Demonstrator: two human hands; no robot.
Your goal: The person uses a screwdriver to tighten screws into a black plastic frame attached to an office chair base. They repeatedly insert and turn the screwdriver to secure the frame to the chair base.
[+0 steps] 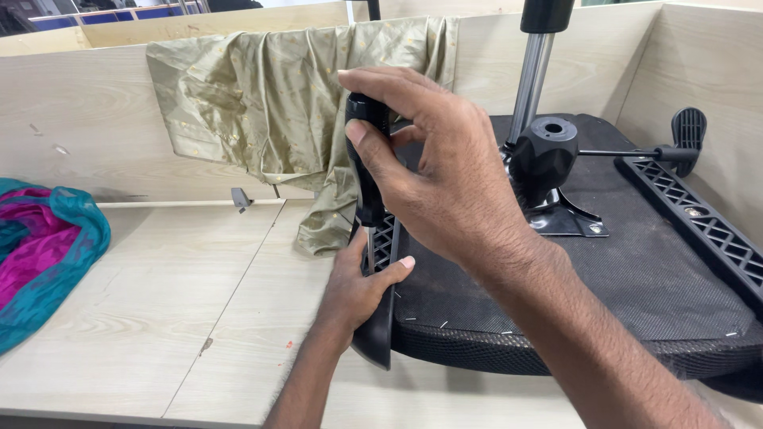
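Head view: right hand (453, 171) fingers wrap a rigid black screwdriver (367, 155) handle; below them, left hand (362, 282) fingers clasp the stiff, bulky upturned chair seat's (636, 278) plastic armrest (380, 318) on the worktop (159, 318).

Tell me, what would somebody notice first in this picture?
Right in the middle, the right hand grips a black screwdriver pointing down, while the left hand steadies a black armrest on an upside-down chair seat. Behind, a gold cloth hangs over the wall, and a pink-and-teal cloth lies far left.
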